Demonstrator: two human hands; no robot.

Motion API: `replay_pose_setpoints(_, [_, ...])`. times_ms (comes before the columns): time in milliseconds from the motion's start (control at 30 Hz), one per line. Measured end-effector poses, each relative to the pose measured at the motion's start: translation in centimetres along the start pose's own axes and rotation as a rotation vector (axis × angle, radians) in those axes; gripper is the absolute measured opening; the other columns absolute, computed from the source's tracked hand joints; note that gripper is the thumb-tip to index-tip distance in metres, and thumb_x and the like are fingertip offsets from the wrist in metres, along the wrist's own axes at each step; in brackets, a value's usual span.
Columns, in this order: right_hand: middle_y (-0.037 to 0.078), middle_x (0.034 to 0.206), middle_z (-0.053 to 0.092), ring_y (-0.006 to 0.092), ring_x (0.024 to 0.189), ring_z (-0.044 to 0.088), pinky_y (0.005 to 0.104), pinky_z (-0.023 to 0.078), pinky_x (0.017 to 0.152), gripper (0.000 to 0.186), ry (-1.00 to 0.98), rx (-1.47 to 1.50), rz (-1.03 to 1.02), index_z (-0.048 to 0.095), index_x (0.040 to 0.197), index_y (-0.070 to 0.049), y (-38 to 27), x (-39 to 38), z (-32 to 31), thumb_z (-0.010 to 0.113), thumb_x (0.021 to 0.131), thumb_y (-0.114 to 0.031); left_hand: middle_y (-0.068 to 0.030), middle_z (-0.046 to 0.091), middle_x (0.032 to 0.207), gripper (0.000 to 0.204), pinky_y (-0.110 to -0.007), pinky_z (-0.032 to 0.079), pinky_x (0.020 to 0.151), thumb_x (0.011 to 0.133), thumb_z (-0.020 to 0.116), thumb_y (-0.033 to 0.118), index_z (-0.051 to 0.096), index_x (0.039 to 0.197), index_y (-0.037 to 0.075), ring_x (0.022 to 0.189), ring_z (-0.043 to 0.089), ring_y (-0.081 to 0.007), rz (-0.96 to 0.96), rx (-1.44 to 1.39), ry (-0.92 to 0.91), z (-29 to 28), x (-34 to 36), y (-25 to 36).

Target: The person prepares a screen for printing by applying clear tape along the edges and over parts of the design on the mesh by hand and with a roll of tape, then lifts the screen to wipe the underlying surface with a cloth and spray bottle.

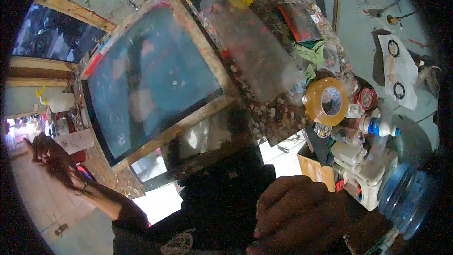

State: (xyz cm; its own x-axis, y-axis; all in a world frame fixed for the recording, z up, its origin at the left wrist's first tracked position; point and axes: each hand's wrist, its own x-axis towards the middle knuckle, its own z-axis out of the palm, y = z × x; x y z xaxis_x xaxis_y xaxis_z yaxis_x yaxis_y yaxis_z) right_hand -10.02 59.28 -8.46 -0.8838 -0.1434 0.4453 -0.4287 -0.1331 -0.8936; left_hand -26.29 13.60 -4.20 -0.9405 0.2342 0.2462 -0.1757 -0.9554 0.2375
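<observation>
My left hand (53, 159) is raised at the left, away from the table, fingers loosely bent and apart, with nothing visible in them. A dark bracelet (84, 189) circles that wrist. Close to my body at the lower right, my right hand (299, 215) is closed, knuckles up; its palm side is hidden, so I cannot make out anything inside. Between and beyond the hands lies a screen-printing frame (160, 71), with blue-grey mesh in a paint-stained wooden border, tilted in view. The left hand is nearest its lower left side and touches nothing there.
A paint-spattered table (278, 118) carries a translucent greyish sheet (250, 42), green cloth (311, 54) and a large roll of brown tape (309, 101). Right of these are a red-rimmed roll (365, 98), a white bottle (377, 126), a white plastic container (373, 170) and a big blue bottle (408, 198).
</observation>
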Motion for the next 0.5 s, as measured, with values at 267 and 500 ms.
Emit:
replay_pose_setpoints(267, [0.018,0.102,0.062,0.0289,0.086,0.061,0.0393,0.052,0.076,0.061,-0.054,0.16,-0.011,0.05,0.13,-0.004,1.6,0.1,-1.0,0.075,0.078,-0.022,-0.0023,0.036,0.078,0.023,-0.03,0.034,0.069,0.099,0.04,0.013,0.038,0.077,0.008,0.071,0.036,-0.015,-0.01,0.132,-0.051,1.2,0.4,-1.9])
replay_pose_setpoints(500, [0.017,0.105,0.06,0.0269,0.09,0.06,0.0381,0.051,0.077,0.058,-0.097,0.266,-0.037,0.053,0.128,-0.003,1.9,-0.1,-0.6,0.075,0.077,-0.022,-0.003,0.035,0.08,0.017,-0.032,0.032,0.071,0.096,0.041,0.009,0.039,0.079,0.007,0.074,0.035,-0.0169,0.062,0.146,-0.098,1.0,0.2,-3.1])
